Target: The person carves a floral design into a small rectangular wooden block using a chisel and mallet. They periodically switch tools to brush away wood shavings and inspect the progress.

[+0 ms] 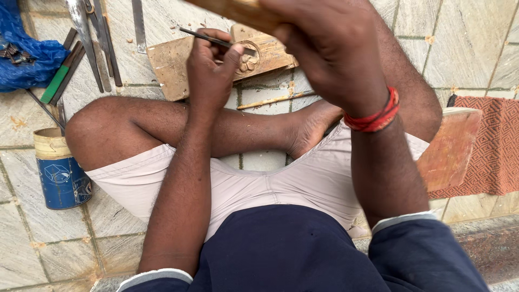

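I sit cross-legged on a tiled floor. My left hand (211, 70) grips a thin dark metal chisel (208, 38), its tip resting on a round flower carving (248, 60) in a wooden block (273, 51). My right hand (330, 48), raised close to the camera with a red thread band at the wrist, is closed around a wooden mallet (238, 11) held above the chisel. The block lies on a larger flat board (170, 67) in front of my crossed legs.
Several metal chisels and files (100, 40) lie at the upper left beside a blue cloth (27, 54). A blue tin (59, 173) stands by my left knee. A wooden slab (451, 146) and a red woven mat (494, 143) lie on the right. A thin stick (275, 100) rests near my foot.
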